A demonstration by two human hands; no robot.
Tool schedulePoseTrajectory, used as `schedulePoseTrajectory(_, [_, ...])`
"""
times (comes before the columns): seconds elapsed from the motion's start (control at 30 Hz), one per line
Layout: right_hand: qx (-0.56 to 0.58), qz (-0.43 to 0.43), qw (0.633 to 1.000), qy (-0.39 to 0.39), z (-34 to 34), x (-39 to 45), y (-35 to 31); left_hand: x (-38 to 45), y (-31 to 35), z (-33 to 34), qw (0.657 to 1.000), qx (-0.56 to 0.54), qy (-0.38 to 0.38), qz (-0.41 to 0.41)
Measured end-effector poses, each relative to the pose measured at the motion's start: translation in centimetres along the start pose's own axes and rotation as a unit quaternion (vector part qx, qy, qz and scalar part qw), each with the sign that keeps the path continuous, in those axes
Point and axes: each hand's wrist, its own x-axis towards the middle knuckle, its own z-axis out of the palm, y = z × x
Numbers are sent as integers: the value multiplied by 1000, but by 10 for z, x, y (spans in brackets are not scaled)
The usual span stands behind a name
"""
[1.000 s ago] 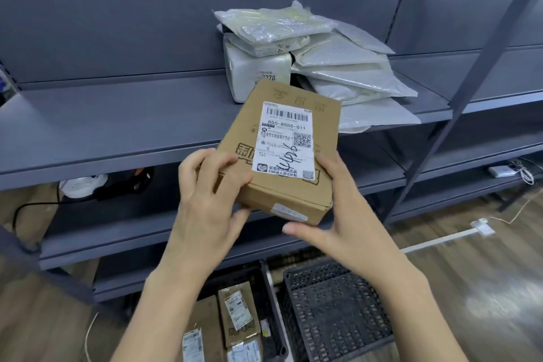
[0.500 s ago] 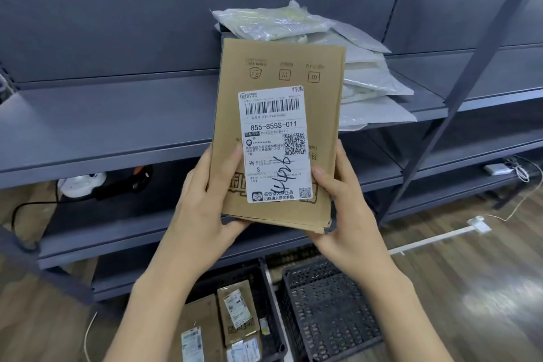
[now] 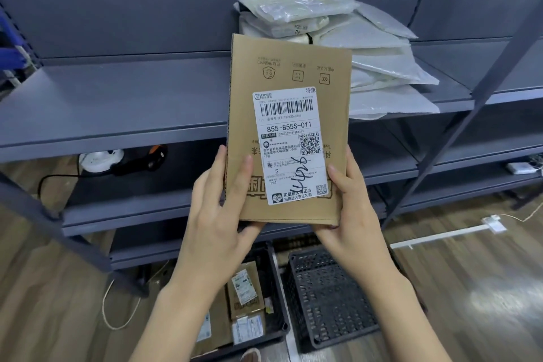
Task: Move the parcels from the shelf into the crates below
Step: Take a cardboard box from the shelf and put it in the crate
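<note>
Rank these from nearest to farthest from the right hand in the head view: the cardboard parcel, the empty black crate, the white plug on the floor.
1. Cardboard parcel: held by the right hand at its lower right edge.
2. Empty black crate: on the floor, below the hand.
3. White plug: on the floor, far to the right.

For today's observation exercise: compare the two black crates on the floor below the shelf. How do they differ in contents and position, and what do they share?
The left crate holds several cardboard parcels with white labels; the right crate shows only its bare perforated floor.
The left crate is largely hidden behind the left hand and forearm; the right crate is mostly in plain view.
Both are black plastic and stand side by side on the wooden floor.
</note>
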Motion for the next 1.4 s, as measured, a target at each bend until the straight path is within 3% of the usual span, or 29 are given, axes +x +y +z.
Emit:
schedulePoseTrajectory(0.43, [12, 69, 987, -142, 67, -37, 0, -82, -14, 18, 982, 35, -10, -185])
schedulePoseTrajectory(0.87, [-10, 142, 952, -271, 152, -113, 55, -163, -61, 97, 930, -40, -186, -313])
schedulePoseTrajectory(1.1, [-47, 151, 954, -253, 232, -170, 133, -210, -131, 186, 937, -37, -227, -263])
schedulePoseTrajectory(1.4, [-65, 136, 951, -269, 371, -303, 251, -342, -219, 332, 938, -15, -255, -235])
